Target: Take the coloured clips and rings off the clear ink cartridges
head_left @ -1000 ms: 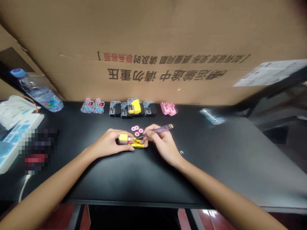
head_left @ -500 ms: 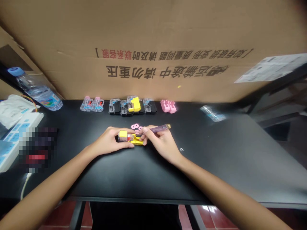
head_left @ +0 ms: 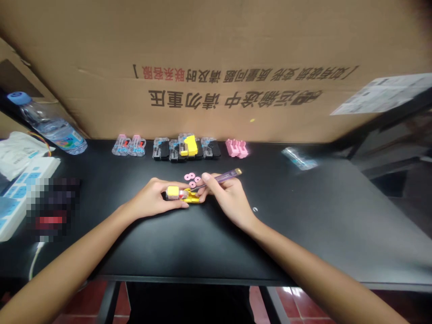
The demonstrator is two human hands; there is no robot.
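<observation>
Four pink rings [head_left: 189, 176] lie on the table [head_left: 145, 252] just past our gadget [head_left: 173, 192]; our left hand [head_left: 155, 199] grips it, our right hand [head_left: 232, 200] holds a screwdriver [head_left: 228, 175], tip at the yellow part [head_left: 193, 200] poking out right.

The bare left arm [head_left: 84, 243] comes in from eight o'clock, its left hand [head_left: 155, 198] curled toward three o'clock, and the bare right arm [head_left: 303, 254] from four o'clock, its right hand [head_left: 231, 198] pinched toward ten o'clock.
</observation>
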